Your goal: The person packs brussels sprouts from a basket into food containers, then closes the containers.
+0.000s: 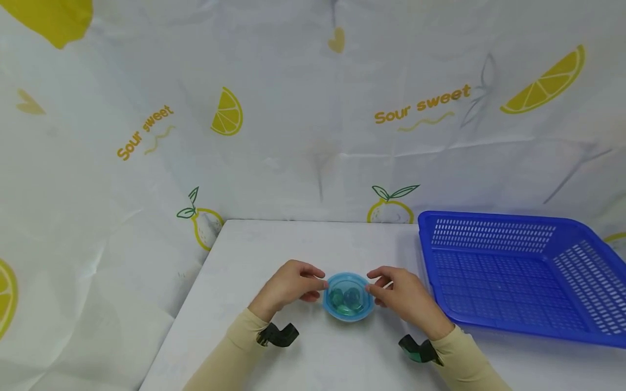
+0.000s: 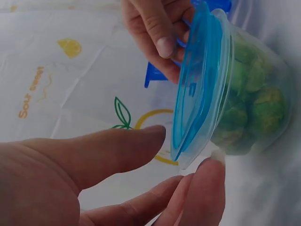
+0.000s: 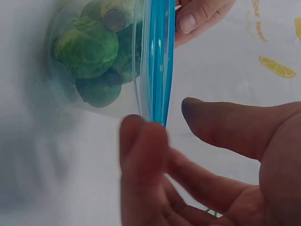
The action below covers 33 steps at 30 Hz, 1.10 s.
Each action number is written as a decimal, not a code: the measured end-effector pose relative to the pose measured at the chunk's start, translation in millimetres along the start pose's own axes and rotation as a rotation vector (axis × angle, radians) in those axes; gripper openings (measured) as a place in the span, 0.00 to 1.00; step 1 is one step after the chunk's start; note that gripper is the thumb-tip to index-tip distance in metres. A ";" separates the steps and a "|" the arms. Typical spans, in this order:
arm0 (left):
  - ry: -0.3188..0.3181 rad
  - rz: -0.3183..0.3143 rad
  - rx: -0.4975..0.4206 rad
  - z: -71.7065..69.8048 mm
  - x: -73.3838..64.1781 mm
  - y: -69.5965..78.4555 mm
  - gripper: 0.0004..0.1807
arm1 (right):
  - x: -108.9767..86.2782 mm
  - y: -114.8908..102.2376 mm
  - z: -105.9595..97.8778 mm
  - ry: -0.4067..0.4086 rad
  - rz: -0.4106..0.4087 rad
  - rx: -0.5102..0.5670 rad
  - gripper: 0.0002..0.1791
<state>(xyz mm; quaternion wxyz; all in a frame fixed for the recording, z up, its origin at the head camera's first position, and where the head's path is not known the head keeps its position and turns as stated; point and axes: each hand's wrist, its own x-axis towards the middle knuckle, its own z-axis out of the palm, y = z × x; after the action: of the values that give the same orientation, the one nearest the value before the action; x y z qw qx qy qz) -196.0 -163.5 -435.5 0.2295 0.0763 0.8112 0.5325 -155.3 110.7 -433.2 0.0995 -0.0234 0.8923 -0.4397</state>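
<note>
A clear plastic food container (image 2: 235, 155) holds several green Brussels sprouts (image 3: 87, 47). Its translucent blue lid (image 1: 348, 280) lies over the top; in the left wrist view the lid's near edge stands slightly off the clear rim. At the left side is my left hand (image 1: 292, 285), thumb beside the lid's edge and fingertips by the underside of the rim. Opposite it, my right hand (image 1: 406, 296) has its thumb apart from the lid, while its fingertips are close to or touching the rim. Neither hand pinches the container.
A blue plastic basket (image 1: 504, 320) with a perforated wall stands on the white table (image 1: 274, 239) to the right of the right hand. Behind the table hangs a white cloth (image 1: 293, 136) printed with lemons and "Sour sweet". Each wrist wears a dark camera mount (image 1: 283, 335).
</note>
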 end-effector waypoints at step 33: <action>-0.013 -0.004 -0.211 -0.8 20.6 -16.8 0.23 | 18.8 21.4 22.6 0.053 0.008 0.263 0.24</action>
<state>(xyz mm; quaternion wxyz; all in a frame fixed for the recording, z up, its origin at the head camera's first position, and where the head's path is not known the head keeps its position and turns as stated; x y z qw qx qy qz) -212.5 -163.6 -456.3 0.2426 0.0539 0.7493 0.6138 -168.2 103.8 -466.4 0.0799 0.0052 0.8294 -0.5529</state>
